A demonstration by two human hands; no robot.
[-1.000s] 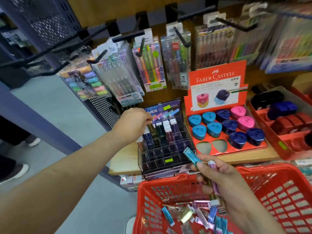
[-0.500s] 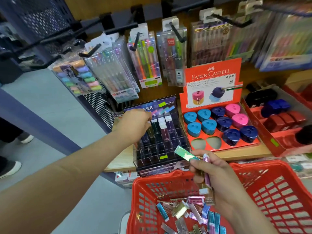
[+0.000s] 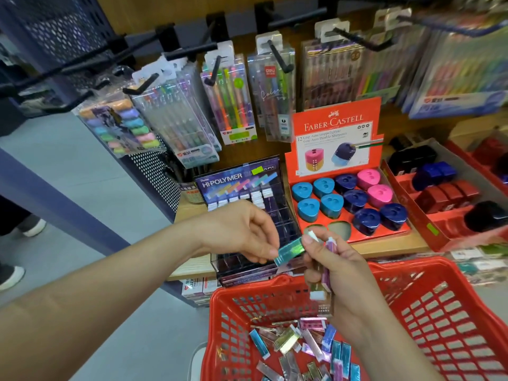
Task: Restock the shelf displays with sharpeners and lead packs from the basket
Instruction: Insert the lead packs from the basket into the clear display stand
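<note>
Head view: a shiny teal foil-wrapped lead pack (image 3: 290, 250) sits between my two hands, just above the near rim of the basket and in front of the lead display. My left hand (image 3: 244, 235) pinches its lower end between thumb and forefinger. Its upper end lies against the thumb of my right hand (image 3: 341, 270), so the two hands are almost touching. My right hand is curled round a small bunch of purple and pink lead packs (image 3: 328, 264), held roughly upright with white caps showing. Below them, the red plastic lattice basket (image 3: 275, 283) holds a loose heap of foil lead packs (image 3: 299, 345) in teal, pink, silver and gold. Just behind my hands stands the clear acrylic Hi-Polymer lead display (image 3: 242, 185), with white-capped packs in its back rows. To its right is the red Faber-Castell cardboard tray (image 3: 336, 127), holding rounded triangular sharpeners (image 3: 354, 200) in light blue, navy and pink. Both stand on the wooden shelf (image 3: 393, 244), and packs of coloured pens (image 3: 236, 100) hang from black hooks above.
</note>
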